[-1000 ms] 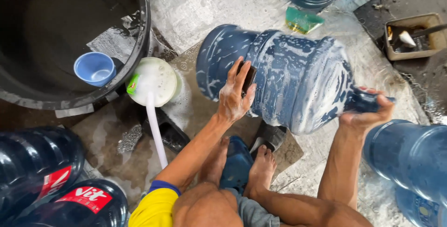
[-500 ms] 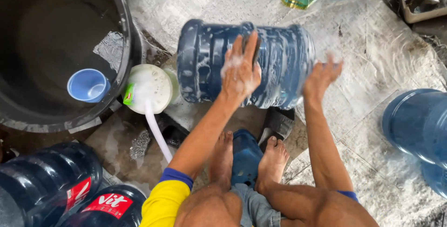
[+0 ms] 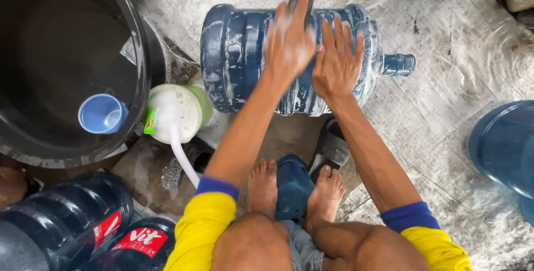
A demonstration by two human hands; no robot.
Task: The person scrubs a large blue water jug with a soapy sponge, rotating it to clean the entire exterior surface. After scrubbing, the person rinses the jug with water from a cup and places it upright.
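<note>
Blue and streaked with suds, the water jug point(image 3: 289, 59) lies on its side on the floor beyond the person's feet, neck now pointing right. The left hand point(image 3: 289, 40) rubs a dark scrubber over it; the right hand point(image 3: 336, 62), previously at the neck, presses flat, fingers spread.

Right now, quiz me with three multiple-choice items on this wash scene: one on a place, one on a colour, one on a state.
1. Where is the small blue cup?
A. inside the large black tub
B. between the feet
C. on the jug

2. What colour are the sleeves' cuffs?
A. red
B. blue
C. white

3. How does the soapy blue water jug lie?
A. upright
B. upside down
C. on its side

Answers: 1 A, it sits within the tub's rim. 2 B, blue bands end yellow sleeves. 3 C, its neck points sideways under the left hand and right hand.
</note>
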